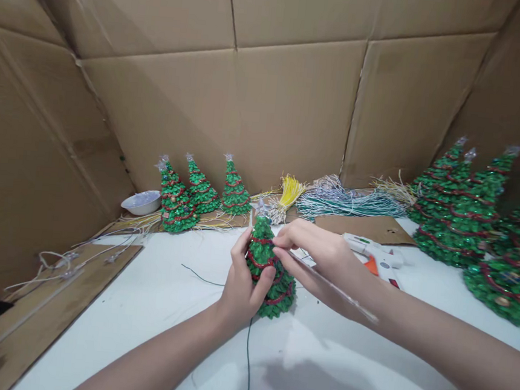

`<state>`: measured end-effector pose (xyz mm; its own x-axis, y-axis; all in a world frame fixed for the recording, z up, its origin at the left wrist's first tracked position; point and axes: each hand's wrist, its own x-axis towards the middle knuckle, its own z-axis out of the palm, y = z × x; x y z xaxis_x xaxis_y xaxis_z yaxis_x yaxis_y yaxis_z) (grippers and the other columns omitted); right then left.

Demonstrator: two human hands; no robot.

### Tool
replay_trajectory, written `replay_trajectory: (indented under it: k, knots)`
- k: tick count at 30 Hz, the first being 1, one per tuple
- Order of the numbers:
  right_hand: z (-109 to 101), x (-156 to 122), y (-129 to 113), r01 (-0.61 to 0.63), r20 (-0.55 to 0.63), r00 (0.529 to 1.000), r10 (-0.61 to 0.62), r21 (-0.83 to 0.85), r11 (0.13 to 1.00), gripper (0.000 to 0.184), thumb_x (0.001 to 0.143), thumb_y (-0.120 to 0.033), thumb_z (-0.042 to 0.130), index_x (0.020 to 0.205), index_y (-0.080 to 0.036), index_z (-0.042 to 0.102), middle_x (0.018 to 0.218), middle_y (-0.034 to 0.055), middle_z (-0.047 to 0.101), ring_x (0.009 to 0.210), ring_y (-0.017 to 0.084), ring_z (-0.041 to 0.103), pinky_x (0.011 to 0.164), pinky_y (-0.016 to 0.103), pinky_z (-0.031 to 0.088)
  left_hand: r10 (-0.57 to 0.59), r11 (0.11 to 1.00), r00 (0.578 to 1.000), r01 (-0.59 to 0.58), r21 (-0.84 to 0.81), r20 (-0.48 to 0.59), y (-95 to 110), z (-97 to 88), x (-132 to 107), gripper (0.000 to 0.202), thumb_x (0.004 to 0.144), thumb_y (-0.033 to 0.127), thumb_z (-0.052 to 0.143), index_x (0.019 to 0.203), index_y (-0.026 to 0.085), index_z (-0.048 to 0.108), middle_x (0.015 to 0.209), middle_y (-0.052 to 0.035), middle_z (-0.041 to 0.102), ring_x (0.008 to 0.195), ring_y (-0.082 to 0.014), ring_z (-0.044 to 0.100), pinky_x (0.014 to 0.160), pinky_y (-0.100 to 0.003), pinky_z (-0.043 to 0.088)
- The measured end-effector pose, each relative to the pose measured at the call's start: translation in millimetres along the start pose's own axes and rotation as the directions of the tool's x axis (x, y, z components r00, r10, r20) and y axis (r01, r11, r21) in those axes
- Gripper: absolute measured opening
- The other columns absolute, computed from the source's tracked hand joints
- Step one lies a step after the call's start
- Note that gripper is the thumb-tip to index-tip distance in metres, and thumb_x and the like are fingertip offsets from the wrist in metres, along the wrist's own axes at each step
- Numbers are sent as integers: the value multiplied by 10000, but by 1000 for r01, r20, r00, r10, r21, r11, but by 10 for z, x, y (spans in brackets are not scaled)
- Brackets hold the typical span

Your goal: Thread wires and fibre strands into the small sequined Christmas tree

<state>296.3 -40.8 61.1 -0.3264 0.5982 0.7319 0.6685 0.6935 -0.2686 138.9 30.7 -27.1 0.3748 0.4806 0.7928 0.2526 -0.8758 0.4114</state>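
Note:
A small green sequin Christmas tree (265, 262) wound with red cord and topped by a silver star stands on the white table (150, 307). My left hand (243, 284) wraps round its left side, thumb across the front. My right hand (322, 258) pinches at the tree's upper right and also carries a thin clear stick (333, 289) that slants down to the right. A dark wire (248, 364) runs from the tree's base toward me.
Three finished small trees (200, 193) stand at the back left beside a white bowl (141, 201). Larger trees (471, 219) crowd the right edge. Bundles of coloured wires (341, 199), a white glue gun (375, 254) and cardboard sheets (65, 287) lie around; cardboard walls enclose the table.

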Motion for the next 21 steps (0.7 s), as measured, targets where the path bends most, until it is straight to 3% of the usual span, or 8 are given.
replay_trajectory:
  k: [9,16,21]
  knots:
    - [79,4,52,71,-84,994,-66,60,996,98,832,-132,454,742,-155,486,692,17,484,602,97,462,545,205,394,20,1000,1000,-20,9,-13,18,11,9,640,841,252,473,1359,173,107,1309,-161,359,1213,-235,406,966,-389,384]
    - [116,-36,93,34,-10,999,-33,108,994,96,777,-100,497,709,-166,484,697,-23,392,581,71,381,518,180,337,41,999,999,-40,18,-28,14,22,-5,652,842,246,471,1368,164,94,1305,-165,366,1196,-224,426,961,-367,390]
    - [23,24,98,5,17,1000,-8,138,990,82,771,-108,516,702,-152,515,681,-30,396,547,53,392,484,168,331,35,999,999,-35,12,-27,21,15,3,648,841,257,469,1363,172,96,1307,-162,374,1205,-237,415,959,-387,388]
